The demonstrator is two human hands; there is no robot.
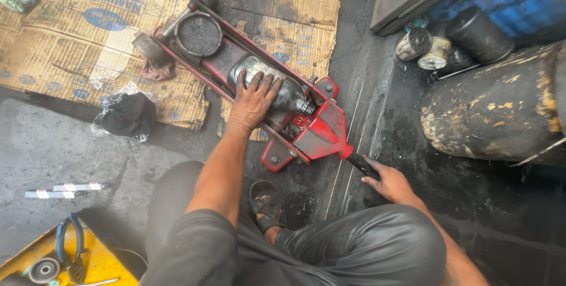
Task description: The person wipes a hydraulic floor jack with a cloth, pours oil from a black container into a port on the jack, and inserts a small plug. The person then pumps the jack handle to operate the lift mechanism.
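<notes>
Jack: the red steel floor jack (pixel 306 130) is being kept flat on flattened brown cardboard sheets (pixel 76 38).
Left hand (pixel 253 100): fingers spread, being pressed on the jack's grey cylinder (pixel 289 94), apparently for steadying.
Right hand (pixel 386 181): fingers being curled around the black handle (pixel 361 165) at the jack's rear.

A red floor jack (pixel 247 79), grimy and oil-stained, lies low on the floor, running diagonally from its round black saddle (pixel 198 34) at the far end to its handle socket at the near end, partly over flattened cardboard (pixel 76 32). The left hand (pixel 253 100) presses flat, fingers spread, on the jack's dull grey cylinder (pixel 290 94), which sits between the red side plates near the middle. The right hand (pixel 389 183) grips the black handle (pixel 361 165) that sticks out from the red near end, close to the dark wet floor.
</notes>
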